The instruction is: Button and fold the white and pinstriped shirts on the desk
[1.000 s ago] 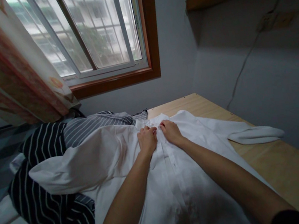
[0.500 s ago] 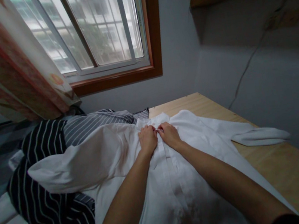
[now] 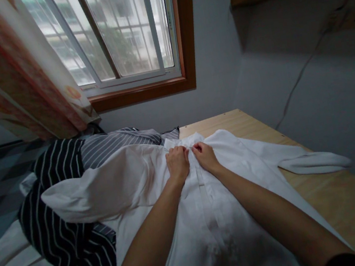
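Note:
A white long-sleeved shirt lies spread front side up, its collar at the far end and its sleeves reaching out to both sides. Just below the collar, my left hand pinches the left edge of the front opening. Close beside it, my right hand pinches the other edge with thumb and forefinger. Only a small gap separates the fingertips. Whether a button is between them is too small to tell. Below the hands, the front placket runs down towards me.
The shirt rests on a wooden board table. At the left are a black striped cloth, a grey striped cloth and more white fabric. Behind stand a barred window and a floral curtain. A cable runs down the right wall.
The fingertips of both hands have drawn slightly apart and up towards the collar. Both still grip the shirt front. The whole view has shifted a little.

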The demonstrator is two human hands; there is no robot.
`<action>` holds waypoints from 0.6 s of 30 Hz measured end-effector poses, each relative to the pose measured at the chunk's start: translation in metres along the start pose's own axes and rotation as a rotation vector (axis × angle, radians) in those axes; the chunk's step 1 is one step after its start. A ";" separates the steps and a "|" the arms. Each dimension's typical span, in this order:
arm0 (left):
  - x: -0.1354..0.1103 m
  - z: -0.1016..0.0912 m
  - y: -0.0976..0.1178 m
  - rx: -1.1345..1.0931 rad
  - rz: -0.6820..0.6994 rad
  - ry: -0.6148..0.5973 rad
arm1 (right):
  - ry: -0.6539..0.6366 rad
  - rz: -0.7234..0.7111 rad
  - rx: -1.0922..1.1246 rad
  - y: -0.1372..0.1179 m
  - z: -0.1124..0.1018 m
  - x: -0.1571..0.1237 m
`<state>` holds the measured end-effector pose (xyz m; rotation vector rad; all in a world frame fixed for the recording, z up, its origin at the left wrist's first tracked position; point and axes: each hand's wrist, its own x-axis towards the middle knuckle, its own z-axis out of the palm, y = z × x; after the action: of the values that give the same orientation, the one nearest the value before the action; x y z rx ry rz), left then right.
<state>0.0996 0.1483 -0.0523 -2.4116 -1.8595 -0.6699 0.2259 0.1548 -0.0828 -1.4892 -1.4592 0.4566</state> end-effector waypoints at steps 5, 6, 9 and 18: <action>-0.002 0.000 0.001 0.022 -0.002 0.036 | 0.107 -0.059 0.111 -0.007 -0.003 -0.003; -0.002 0.001 0.001 0.022 -0.001 0.051 | 0.113 -0.081 0.118 -0.008 -0.003 -0.004; -0.002 0.002 0.002 0.005 0.018 0.075 | 0.078 -0.105 0.101 -0.009 -0.002 -0.005; -0.002 0.002 0.001 -0.049 0.036 0.072 | 0.057 -0.008 0.074 -0.007 -0.004 -0.003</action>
<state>0.1010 0.1468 -0.0550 -2.4096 -1.7890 -0.7975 0.2248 0.1495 -0.0762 -1.4261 -1.3884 0.4549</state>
